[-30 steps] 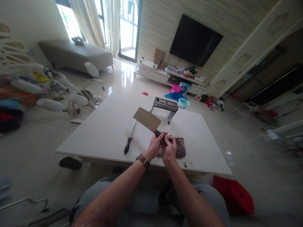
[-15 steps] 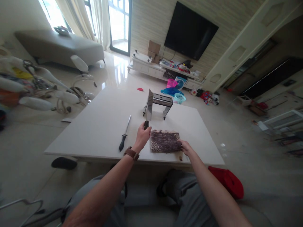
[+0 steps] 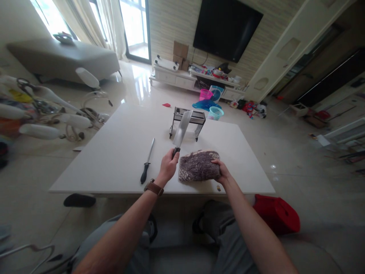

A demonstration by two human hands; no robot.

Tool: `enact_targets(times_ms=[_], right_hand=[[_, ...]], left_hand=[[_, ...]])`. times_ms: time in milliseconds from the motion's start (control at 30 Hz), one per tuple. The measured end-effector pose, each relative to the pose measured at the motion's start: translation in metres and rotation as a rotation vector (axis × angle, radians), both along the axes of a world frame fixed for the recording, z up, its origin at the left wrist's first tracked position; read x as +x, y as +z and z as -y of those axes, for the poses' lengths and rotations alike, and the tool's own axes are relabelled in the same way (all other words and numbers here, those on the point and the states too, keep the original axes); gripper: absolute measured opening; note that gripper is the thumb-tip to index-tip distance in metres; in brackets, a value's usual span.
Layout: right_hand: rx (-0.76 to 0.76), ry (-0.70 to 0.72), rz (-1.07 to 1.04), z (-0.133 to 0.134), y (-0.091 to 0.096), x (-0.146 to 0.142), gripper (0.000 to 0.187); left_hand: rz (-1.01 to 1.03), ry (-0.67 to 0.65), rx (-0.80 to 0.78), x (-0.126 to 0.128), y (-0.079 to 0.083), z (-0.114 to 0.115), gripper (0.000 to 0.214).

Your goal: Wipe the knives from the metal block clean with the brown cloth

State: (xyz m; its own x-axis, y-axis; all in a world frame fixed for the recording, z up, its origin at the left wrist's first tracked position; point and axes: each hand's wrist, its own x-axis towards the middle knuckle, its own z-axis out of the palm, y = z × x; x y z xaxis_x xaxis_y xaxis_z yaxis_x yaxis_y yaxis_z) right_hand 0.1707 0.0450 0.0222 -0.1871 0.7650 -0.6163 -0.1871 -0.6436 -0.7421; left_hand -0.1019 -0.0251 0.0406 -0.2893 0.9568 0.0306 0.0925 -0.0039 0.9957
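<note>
My left hand (image 3: 168,164) is closed around the dark handle of a cleaver (image 3: 181,128), whose wide blade points up and away over the white table (image 3: 119,152). My right hand (image 3: 221,170) grips the right end of a dark speckled block (image 3: 198,170) and tilts its far edge up off the table. A brown watch sits on my left wrist. A honing steel (image 3: 147,161) with a black handle lies on the table left of my left hand.
A metal rack (image 3: 188,121) stands on the table behind the cleaver. A red bag (image 3: 276,214) sits on the floor by my right knee, a dark shoe (image 3: 80,199) under the table's left edge. Baskets, a TV unit and a lamp fixture crowd the floor beyond.
A second ago both hands held the cleaver's handle. My right hand let go, reached to the speckled block, and now lifts its edge. The cleaver blade turned more upright.
</note>
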Motion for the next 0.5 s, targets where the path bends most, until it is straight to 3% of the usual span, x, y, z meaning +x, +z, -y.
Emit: enact_targets(times_ms=[233,500], right_hand=[[0.196,-0.191,-0.432,-0.006,0.024,-0.012,0.029],[0.294,-0.191,-0.513,0.001,0.035,-0.052,0.033]], left_hand=[[-0.137,-0.084,-0.065,0.027,-0.005,0.013,0.022],[-0.234,-0.208,-0.062,0.059,-0.015,0.01,0.023]])
